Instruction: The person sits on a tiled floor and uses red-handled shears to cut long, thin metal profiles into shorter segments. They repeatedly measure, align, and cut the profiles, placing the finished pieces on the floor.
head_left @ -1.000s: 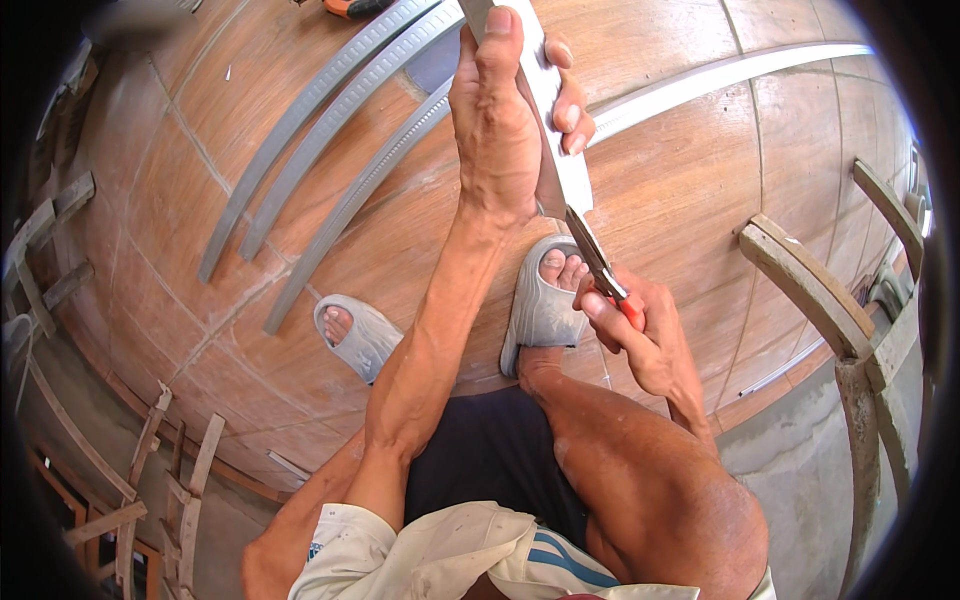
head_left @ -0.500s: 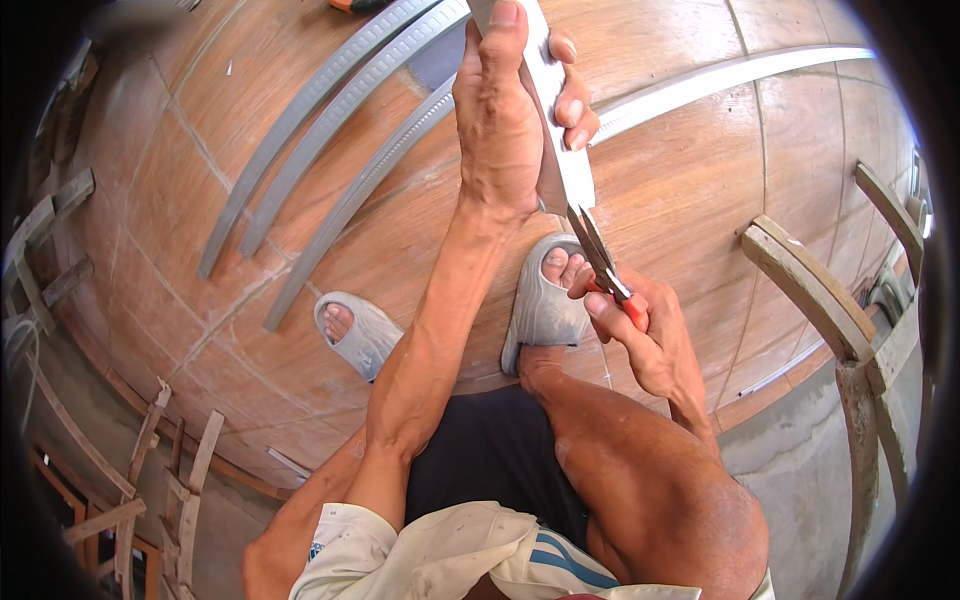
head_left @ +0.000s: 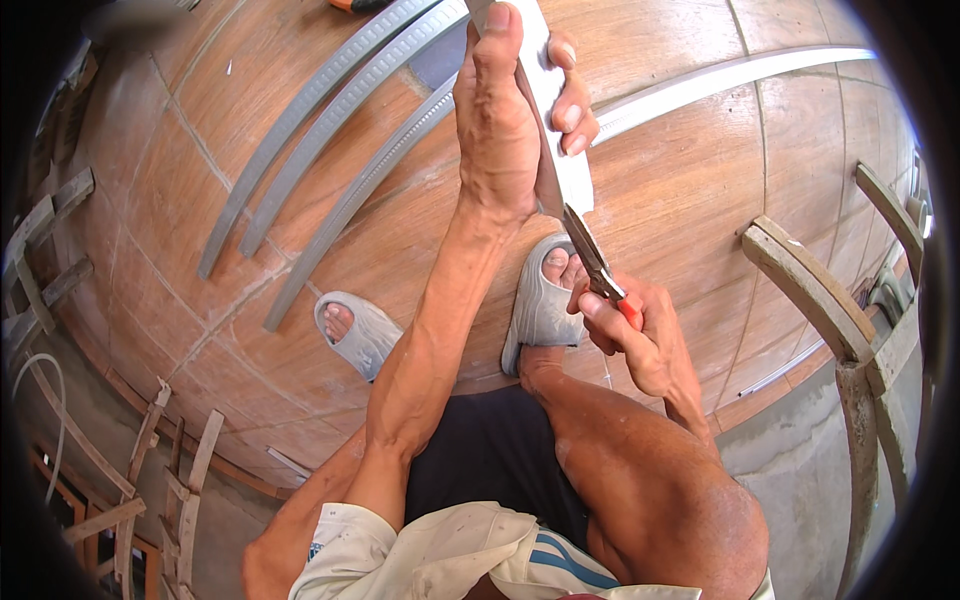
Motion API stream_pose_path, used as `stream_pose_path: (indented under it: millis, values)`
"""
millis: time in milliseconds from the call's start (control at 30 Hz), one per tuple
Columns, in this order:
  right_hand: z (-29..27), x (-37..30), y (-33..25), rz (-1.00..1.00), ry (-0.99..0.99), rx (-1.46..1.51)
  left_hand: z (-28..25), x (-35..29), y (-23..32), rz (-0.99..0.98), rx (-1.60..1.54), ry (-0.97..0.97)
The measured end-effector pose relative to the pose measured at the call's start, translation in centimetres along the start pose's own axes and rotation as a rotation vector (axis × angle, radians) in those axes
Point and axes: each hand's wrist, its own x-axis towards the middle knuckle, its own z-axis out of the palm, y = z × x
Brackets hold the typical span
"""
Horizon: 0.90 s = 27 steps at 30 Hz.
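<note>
My left hand [head_left: 495, 140] is closed round a shiny metal channel [head_left: 572, 182] that slants up past the top edge of the picture. Its thumb presses on one side and the fingers wrap the other. Below it, my right hand [head_left: 648, 338] grips a pair of metal snips [head_left: 592, 255] with red handles. The snips' dark blades meet the channel's lower end, close to one edge, and look nearly closed there. How far they bite into the metal cannot be made out.
Several grey perforated metal strips [head_left: 262, 190] lie on the brown tiled floor [head_left: 690, 190] to the left. A long pale strip [head_left: 720, 88] lies at the upper right. Wooden frames [head_left: 815, 290] stand at both sides. My sandalled feet [head_left: 362, 335] are below the work.
The snips' blades have come closer together and shifted slightly left at the channel's end. My left hand has barely moved. At the far left, a pale hose has changed position.
</note>
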Motion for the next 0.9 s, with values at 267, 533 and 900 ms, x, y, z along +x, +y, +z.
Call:
stream_pose_path:
  millis: [267, 533, 900]
  values:
    - [0.2, 0.0, 0.1, 0.012, -0.006, 0.040, 0.8, 0.0, 0.4, 0.029, 0.026, 0.025]
    - [0.2, 0.2, 0.6, -0.012, 0.029, 0.002, 0.6, 0.1, 0.4, 0.071, 0.061, 0.038]
    - [-0.5, 0.1, 1.1, -0.300, 0.196, -0.131, -1.6, 0.9, 0.3, 0.309, 0.290, 0.050]
